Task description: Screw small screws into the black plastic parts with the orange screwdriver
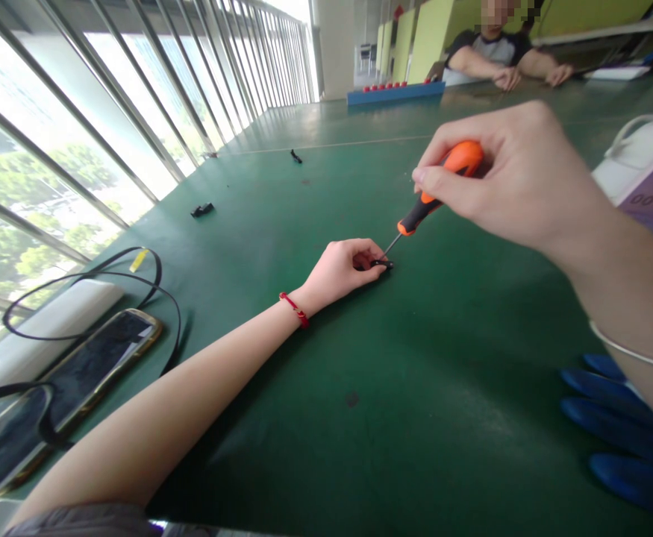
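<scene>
My right hand (pixel 505 171) is closed round the orange and black handle of a screwdriver (pixel 416 215), which slants down to the left. Its metal shaft reaches a small black part (pixel 383 264) on the green table (pixel 304 418). The tip meets the part or lies just beside it; I cannot tell which. Low on the tabletop, my left hand (pixel 348 265) pinches that same part between thumb and fingers, which hide much of it. Farther off to the left lie two more small black pieces, one nearer (pixel 201 209) and one beyond (pixel 295 156).
At left are a phone (pixel 63 395), a white power bank-like block (pixel 46 321) and a looped black cable (pixel 177 321). Blue gloves (pixel 617 418) lie at right, near a white and purple box (pixel 651 171). A blue rack (pixel 396 93) stands far back, by a seated person (pixel 486 60). Railings (pixel 163 82) border the left.
</scene>
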`<state>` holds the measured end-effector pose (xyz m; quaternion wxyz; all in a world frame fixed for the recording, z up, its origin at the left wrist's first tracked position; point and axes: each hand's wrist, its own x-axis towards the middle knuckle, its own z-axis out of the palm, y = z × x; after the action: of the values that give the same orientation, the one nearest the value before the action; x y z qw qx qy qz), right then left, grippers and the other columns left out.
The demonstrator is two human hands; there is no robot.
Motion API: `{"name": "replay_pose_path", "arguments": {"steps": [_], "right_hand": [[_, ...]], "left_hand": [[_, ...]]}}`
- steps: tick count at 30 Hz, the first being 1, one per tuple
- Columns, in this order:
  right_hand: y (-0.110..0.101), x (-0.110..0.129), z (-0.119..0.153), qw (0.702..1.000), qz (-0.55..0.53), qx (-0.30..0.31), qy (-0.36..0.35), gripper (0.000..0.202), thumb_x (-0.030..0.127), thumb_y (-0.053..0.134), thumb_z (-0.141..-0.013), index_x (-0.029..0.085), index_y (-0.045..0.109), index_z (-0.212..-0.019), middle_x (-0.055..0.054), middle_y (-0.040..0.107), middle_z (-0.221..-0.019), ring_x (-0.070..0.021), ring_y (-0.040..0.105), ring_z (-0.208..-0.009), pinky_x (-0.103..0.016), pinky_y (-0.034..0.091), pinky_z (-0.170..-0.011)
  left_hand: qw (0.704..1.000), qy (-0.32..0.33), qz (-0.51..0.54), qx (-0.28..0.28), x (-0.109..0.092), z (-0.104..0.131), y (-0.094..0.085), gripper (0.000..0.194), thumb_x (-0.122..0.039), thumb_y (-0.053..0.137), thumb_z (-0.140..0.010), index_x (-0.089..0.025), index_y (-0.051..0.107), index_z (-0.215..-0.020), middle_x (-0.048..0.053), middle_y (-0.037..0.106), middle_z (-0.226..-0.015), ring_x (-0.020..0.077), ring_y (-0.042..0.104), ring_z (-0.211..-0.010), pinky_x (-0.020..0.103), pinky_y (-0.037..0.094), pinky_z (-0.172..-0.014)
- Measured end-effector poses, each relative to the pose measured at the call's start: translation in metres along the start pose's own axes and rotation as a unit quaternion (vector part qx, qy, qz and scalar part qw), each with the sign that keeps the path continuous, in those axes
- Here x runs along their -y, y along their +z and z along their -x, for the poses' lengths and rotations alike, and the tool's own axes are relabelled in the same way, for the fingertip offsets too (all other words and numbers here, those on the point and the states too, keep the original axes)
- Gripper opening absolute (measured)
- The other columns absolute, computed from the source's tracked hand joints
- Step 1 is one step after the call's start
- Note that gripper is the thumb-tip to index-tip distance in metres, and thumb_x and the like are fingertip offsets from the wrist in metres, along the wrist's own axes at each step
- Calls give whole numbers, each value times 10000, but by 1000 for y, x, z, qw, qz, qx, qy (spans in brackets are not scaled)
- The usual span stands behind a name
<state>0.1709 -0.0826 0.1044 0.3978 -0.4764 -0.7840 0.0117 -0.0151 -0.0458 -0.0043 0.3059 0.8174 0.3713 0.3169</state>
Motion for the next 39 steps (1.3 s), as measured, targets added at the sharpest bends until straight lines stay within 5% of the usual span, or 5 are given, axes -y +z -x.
{"name": "replay_pose_path", "arguments": {"steps": [20,25,31,36,39], "right_hand": [[-5,2,-1,999,-18,34,18,183,134,638,-698,210,609,-862,68,422,-553,-52,352,-506,-224,259,-501],[-5,3,-1,999,16,51,8,274,366,568,-843,165,650,-675,52,411,-500,-32,304,-476,-226,229,-495],[-7,4,0,998,10,54,15,271,121,726,-665,200,628,-905,109,464,-561,-8,350,-471,-186,260,-471],[-11,4,-2,995,50,84,13,324,357,543,-869,150,645,-642,79,298,-434,3,240,-412,-203,182,-455],[-12,3,-2,995,66,78,15,105,218,706,-734,185,668,-826,107,440,-508,5,325,-435,-186,238,-461]], "left_hand": [[1000,6,-8,-3,0,0,0,139,-232,636,-775,-132,694,-852,14,689,-757,91,581,-657,199,455,-641],[1000,10,-7,-4,1,0,1,136,-224,635,-773,-133,695,-854,14,693,-763,90,583,-656,197,457,-640],[1000,13,-6,-4,1,0,1,134,-213,637,-771,-128,695,-857,14,691,-756,88,582,-653,195,455,-637],[1000,16,-7,-6,2,0,1,136,-223,635,-776,-130,694,-855,16,696,-763,89,584,-656,198,458,-644],[1000,14,-6,-5,3,0,1,149,-232,637,-775,-128,697,-862,16,692,-755,90,580,-651,198,456,-637]]}}
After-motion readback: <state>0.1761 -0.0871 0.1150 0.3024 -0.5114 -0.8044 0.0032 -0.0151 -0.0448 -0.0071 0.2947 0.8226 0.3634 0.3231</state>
